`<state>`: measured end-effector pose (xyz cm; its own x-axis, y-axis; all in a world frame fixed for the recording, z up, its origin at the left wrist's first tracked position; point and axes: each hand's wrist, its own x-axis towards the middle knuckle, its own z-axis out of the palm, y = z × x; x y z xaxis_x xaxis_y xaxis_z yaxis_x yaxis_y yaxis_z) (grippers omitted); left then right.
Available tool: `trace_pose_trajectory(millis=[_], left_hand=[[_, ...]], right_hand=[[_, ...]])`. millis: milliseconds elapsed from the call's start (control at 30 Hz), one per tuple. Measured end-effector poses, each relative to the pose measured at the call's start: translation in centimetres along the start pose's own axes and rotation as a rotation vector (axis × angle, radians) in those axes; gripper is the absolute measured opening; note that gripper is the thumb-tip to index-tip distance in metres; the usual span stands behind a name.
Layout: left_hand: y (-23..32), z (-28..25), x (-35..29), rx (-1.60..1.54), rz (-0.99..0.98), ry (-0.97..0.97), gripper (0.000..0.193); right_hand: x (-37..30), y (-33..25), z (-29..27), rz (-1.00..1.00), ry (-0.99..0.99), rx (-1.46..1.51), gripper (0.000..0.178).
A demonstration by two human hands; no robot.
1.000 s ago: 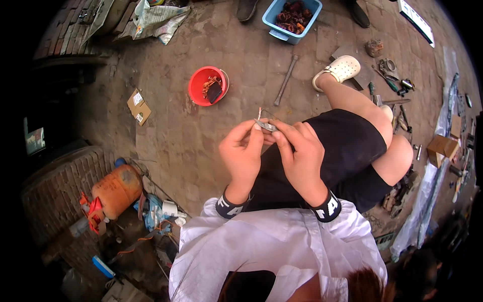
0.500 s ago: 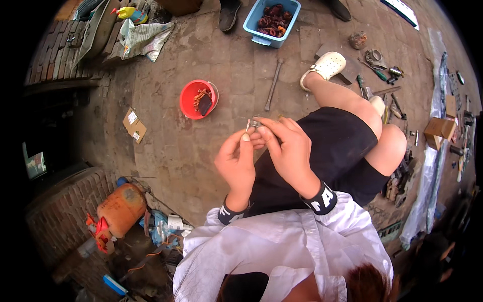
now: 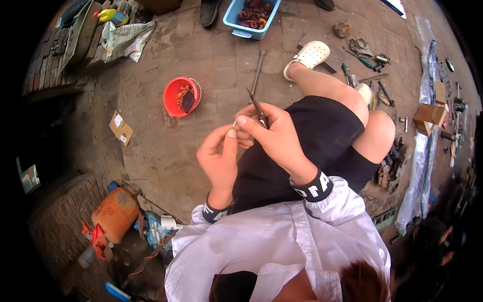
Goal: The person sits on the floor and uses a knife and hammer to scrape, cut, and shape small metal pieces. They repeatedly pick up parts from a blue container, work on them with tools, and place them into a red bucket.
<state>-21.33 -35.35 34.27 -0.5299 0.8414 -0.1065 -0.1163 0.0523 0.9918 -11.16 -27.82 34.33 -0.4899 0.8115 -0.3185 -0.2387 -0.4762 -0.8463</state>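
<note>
Both hands meet above my lap, their fingertips almost touching. My left hand [image 3: 219,153] is closed in a pinch, thumb against forefinger, on a tiny thin pale piece [image 3: 234,124] too small to name. Closed as well, my right hand [image 3: 277,135] grips a dark, slim metal tool [image 3: 258,107] with a pointed tip sticking up past the fingers. Its lower part is hidden in the palm, so its exact kind does not show. The right thumb and fingertip reach to the pale piece too.
On the floor ahead stands a red bucket [image 3: 168,95] with small orange-brown pieces and a dark block. Beyond are a metal bar [image 3: 259,73] and a blue tub [image 3: 231,20] of reddish-brown parts. Hand tools [image 3: 359,63] lie right; a rusty orange cylinder [image 3: 114,214] stands left.
The dark tool's pointed tip now shows above my right hand, where only a small grey bit was visible before. Both hands stay together; the whole view has shifted slightly.
</note>
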Motion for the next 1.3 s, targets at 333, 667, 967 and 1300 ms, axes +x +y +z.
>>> trace_pose_trajectory(millis=[333, 667, 967, 1300], left_hand=[[-0.1, -0.3, 0.2, 0.001, -0.084, -0.062, 0.015], [-0.5, -0.5, 0.0, 0.062, -0.026, 0.067, 0.014], [-1.1, -0.4, 0.1, 0.271, 0.118, 0.054, 0.013], [-1.2, -0.9, 0.2, 0.329, 0.182, 0.102, 0.015]], right_hand=[[-0.1, 1.0, -0.9, -0.348, 0.064, -0.581, 0.02], [-2.4, -0.3, 0.1, -0.418, 0.097, -1.165, 0.029], [-2.5, -0.7, -0.3, -0.4, 0.105, -1.177, 0.025], [-2.4, -0.4, 0.0, -0.392, 0.074, -1.059, 0.019]])
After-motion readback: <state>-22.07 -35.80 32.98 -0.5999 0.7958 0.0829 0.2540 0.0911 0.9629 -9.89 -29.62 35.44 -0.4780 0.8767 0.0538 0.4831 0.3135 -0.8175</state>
